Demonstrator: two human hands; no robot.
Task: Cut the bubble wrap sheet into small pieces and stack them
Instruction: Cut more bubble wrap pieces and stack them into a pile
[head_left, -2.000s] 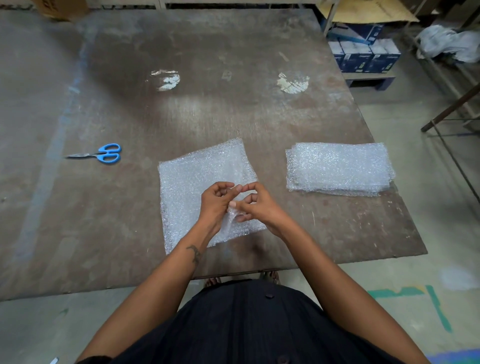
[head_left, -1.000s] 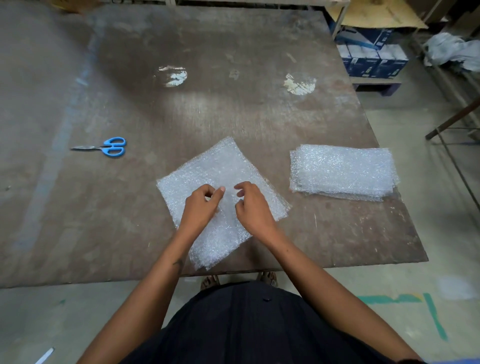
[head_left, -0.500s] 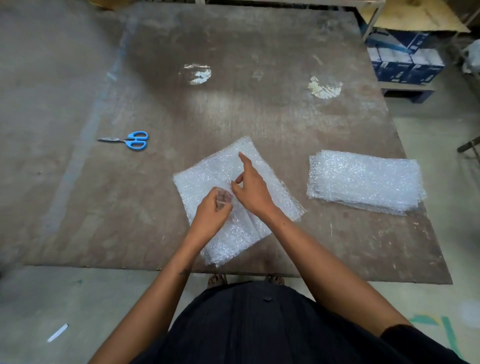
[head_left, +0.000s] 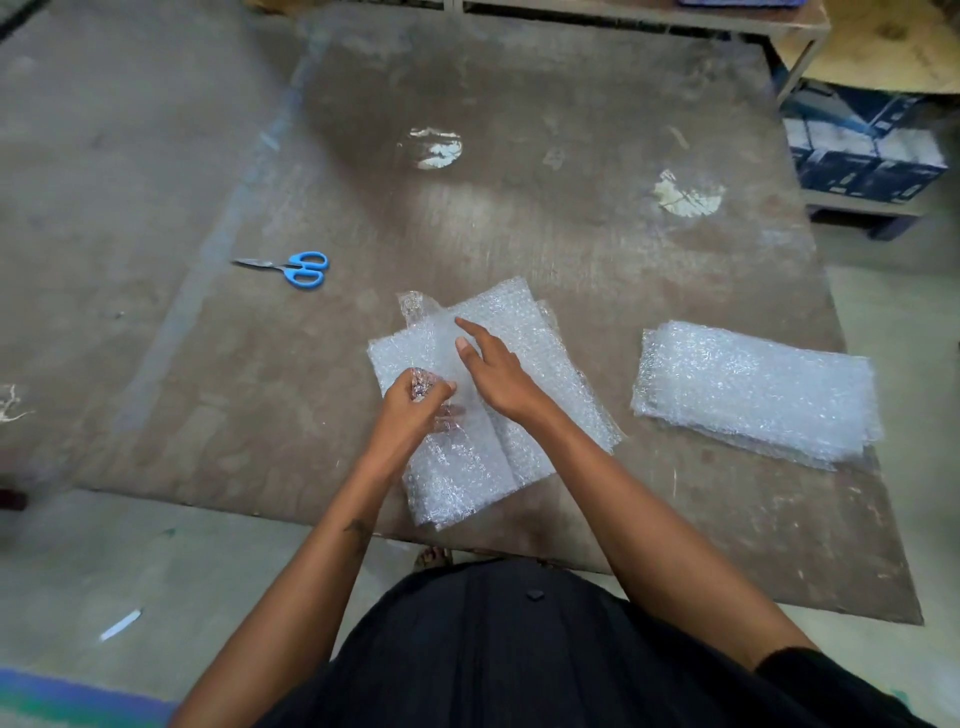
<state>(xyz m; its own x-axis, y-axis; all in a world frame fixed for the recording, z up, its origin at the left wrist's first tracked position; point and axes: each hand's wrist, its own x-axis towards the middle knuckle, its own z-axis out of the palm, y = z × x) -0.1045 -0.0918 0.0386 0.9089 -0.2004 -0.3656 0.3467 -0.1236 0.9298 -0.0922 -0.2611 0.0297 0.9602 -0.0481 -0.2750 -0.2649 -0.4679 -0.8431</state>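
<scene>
1. Two hands were at work over the bubble wrap sheet in the head view, and that sheet lay on the brown table, close to the near edge, turned at an angle with one corner reaching toward the person.
2. Left hand — fingers curled tight, thumb and fingertips pinching a bunched bit of the wrap's top layer and lifting it off the sheet near its left side.
3. Right hand — fingers straight and slightly spread, index finger pointing away, lying flat on the middle of the sheet just beside the left hand.
4. A strip of the top layer stood up, crumpled, at the sheet's far left corner, so the sheet showed more than one layer.
5. Over to the right, apart from the sheet, sat the stack of cut pieces, flat on the table near its right edge.
6. Blue-handled scissors lay well to the left of the sheet, blades together and pointing left, touched by neither hand.
7. Dark boxes sat on a low shelf beyond the table's far right corner.
</scene>
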